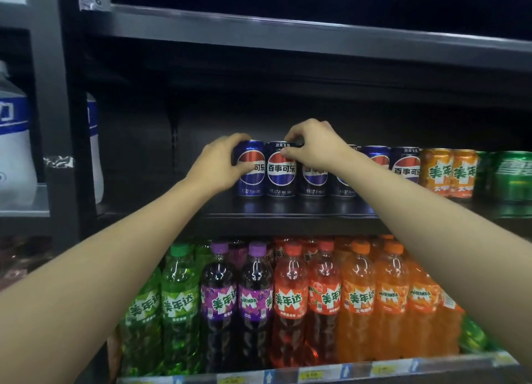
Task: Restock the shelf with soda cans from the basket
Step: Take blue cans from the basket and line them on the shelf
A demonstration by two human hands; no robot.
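Observation:
A row of soda cans stands on the dark middle shelf [288, 215]. My left hand [221, 164] grips the leftmost blue cola can [253, 176] from its left side. My right hand [313, 149] pinches the top rim of the dark cola can [281, 173] beside it. More cola cans [406, 167] run to the right, partly hidden by my right forearm, followed by orange cans [437, 172] and green cans [515, 176]. The basket is out of view.
The shelf stretch left of the blue can holds nothing up to the black upright [74, 153]. Below, a shelf is packed with green, purple, red and orange soda bottles [288, 300]. White jugs [14, 153] stand in the bay to the left. Another shelf [288, 29] hangs above.

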